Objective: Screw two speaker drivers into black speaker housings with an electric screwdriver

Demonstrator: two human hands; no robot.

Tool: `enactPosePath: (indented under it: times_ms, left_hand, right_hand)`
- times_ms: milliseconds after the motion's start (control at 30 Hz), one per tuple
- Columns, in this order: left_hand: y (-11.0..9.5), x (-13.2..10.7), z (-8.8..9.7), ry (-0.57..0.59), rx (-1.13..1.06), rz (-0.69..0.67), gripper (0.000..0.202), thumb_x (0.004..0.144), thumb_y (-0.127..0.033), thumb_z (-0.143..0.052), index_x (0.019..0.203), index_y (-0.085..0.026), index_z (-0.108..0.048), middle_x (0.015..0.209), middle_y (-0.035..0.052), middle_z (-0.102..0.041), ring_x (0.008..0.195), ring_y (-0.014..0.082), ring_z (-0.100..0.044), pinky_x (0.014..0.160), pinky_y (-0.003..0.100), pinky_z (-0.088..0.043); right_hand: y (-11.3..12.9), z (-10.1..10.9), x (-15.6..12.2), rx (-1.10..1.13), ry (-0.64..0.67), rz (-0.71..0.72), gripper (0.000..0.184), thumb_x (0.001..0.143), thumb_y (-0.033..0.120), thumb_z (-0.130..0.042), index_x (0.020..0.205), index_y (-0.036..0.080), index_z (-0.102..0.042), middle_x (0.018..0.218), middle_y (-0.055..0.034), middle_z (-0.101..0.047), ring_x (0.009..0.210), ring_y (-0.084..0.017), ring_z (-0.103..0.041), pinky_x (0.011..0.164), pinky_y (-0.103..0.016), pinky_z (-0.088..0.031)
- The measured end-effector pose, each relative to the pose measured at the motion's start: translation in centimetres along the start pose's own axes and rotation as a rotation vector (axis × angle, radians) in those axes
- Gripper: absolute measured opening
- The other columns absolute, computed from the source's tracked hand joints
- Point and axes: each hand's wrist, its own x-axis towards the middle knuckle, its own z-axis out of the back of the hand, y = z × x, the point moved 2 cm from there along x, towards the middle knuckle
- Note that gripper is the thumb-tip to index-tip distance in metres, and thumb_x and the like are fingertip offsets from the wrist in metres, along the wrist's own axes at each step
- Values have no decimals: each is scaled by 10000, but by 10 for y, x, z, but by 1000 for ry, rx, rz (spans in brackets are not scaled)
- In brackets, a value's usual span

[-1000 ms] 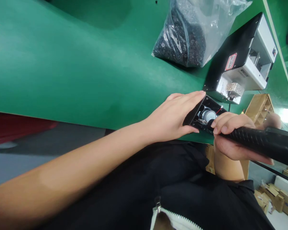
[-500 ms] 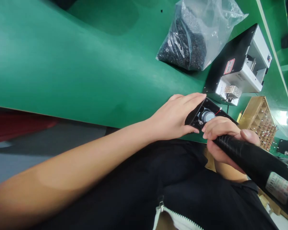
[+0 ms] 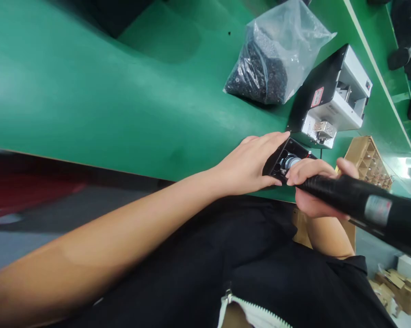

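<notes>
The left hand (image 3: 248, 164) grips the black speaker housing (image 3: 287, 157) between thumb and fingers, near the tabletop (image 3: 123, 105) edge. The right hand (image 3: 311, 191), just beside it and overlapping its far end, clenches a screwdriver (image 3: 359, 200).

An open black housing (image 3: 281, 160), round metal part (image 3: 290, 162) inside, lies under an electric screwdriver (image 3: 356, 202).
</notes>
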Motion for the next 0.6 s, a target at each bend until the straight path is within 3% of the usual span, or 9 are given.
enactPosePath:
  times_ms: [133,267,333,433,533,600]
  left_hand:
    - [-9,4,7,23,117,-25,1427,928,-539,-1057,1996,-241,-157,1980,262,-471,1840,472,-483,1489,626,-436]
    - [-36,17,11,100,334,-109,1395,887,-470,-1099,1986,-238,-272,2069,292,-276,1893,535,-369,1516,690,-367]
    - [-49,22,13,127,452,-100,1366,871,-361,-1101,1980,-212,-318,2068,320,-254,1843,555,-448,1495,698,-384]
    - [-57,20,15,171,576,-93,1310,868,-294,-1077,1971,-196,-375,1965,329,-460,1656,536,-644,1372,640,-508]
    - [-52,5,18,214,617,-98,1186,901,-374,-1030,1931,-178,-475,1672,286,-734,1470,497,-740,1228,585,-590]
    - [-44,-11,28,198,593,-82,1145,886,-438,-1003,1898,-186,-529,1545,246,-797,1379,473,-769,1184,584,-620]
  right_hand:
    - [3,47,-2,-28,-195,66,643,1023,869,-745,1533,477,-746,897,13,-650,666,-230,-717,564,-384,-616]
    - [0,84,-8,93,-473,361,654,1106,937,-433,1534,575,-768,746,92,-408,440,-119,-394,500,-297,-503]
    - [-6,96,-8,259,-536,398,630,1120,891,-445,1476,534,-822,710,111,-323,406,-84,-238,453,-245,-404]
    - [-15,117,-4,499,-566,319,558,1103,817,-618,1368,406,-885,656,136,-287,394,-60,-117,387,-211,-254]
    - [-28,139,-2,662,-580,248,533,1082,771,-715,1328,334,-897,603,164,-294,376,-44,-40,354,-215,-165]
    - [-41,148,-1,742,-547,195,556,1054,786,-758,1338,325,-888,577,178,-319,361,-41,-24,340,-228,-142]
